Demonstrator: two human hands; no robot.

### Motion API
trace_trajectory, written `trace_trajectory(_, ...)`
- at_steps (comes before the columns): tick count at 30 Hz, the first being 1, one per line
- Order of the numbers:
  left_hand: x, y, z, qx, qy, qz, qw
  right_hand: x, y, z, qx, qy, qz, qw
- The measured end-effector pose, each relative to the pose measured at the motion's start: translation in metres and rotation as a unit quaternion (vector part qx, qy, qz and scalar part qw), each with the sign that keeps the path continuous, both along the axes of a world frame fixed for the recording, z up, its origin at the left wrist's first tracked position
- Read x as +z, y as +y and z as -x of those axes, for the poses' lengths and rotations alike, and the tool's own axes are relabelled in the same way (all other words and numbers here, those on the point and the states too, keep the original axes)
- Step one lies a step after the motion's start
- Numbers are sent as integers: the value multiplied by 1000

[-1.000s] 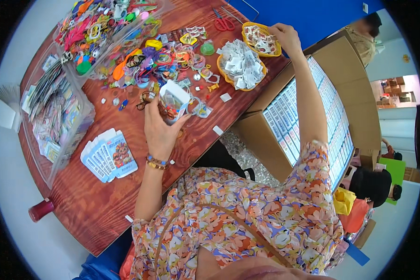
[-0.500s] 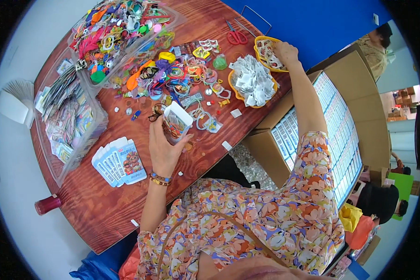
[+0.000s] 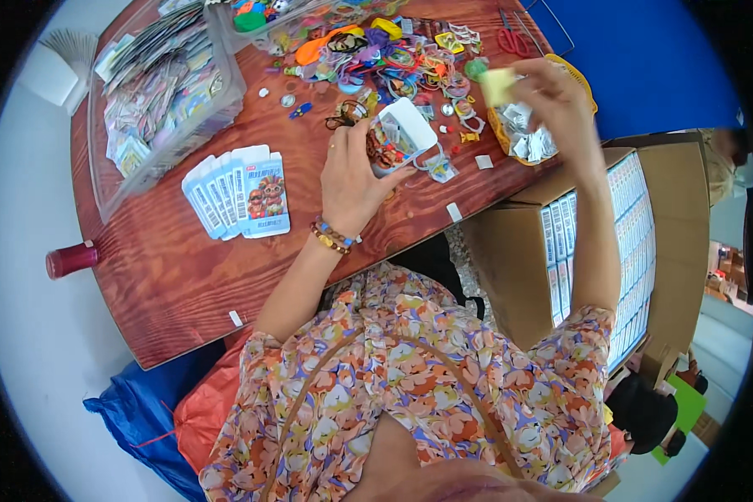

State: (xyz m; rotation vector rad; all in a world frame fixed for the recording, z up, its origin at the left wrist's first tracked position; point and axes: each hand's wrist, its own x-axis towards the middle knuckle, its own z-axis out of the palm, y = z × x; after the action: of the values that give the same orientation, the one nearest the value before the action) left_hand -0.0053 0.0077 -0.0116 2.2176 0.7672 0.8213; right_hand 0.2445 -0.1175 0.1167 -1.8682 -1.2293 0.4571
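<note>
My left hand (image 3: 351,180) holds a small open clear packet (image 3: 400,138) with colourful pieces inside, just above the wooden table (image 3: 184,276). My right hand (image 3: 552,96) is raised over a yellow tray (image 3: 519,138) of small clear packets and pinches a small pale yellow piece (image 3: 498,84). Behind the packet lies a heap of colourful plastic rings and trinkets (image 3: 393,58).
A fan of blue-and-white printed cards (image 3: 238,197) lies left of my left hand. A clear bin of packaged cards (image 3: 163,92) stands at the far left. Red scissors (image 3: 510,38) lie at the back. A red cylinder (image 3: 71,259) sits at the table's edge. Cardboard boxes (image 3: 594,251) stand on the right.
My right hand has come back from the far yellow tray toward me, now holding a small pale yellow piece. The left hand keeps the open packet in about the same place.
</note>
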Motion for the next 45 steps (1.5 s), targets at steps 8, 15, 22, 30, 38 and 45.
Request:
trace_trajectory(8,-1,5,13,49,-29,-43,997,-8,63,129,59,-343,150,925)
trace_trajectory(15,-4,9,20,64,-44,-33,996,-9,66,134,111,-288,58,949)
trace_trajectory(22,0,16,24,114,-67,-1,991,-30,42,146,-28,-144,-109,983)
trace_trajectory(30,-1,7,14,122,-58,12,991,-94,47,179,-57,-197,-145,968)
trace_trajectory(38,13,23,44,-9,-150,37,988,-81,42,146,14,220,-150,964)
trace_trajectory(45,16,20,56,-106,-259,237,930,-72,32,129,126,168,-117,971)
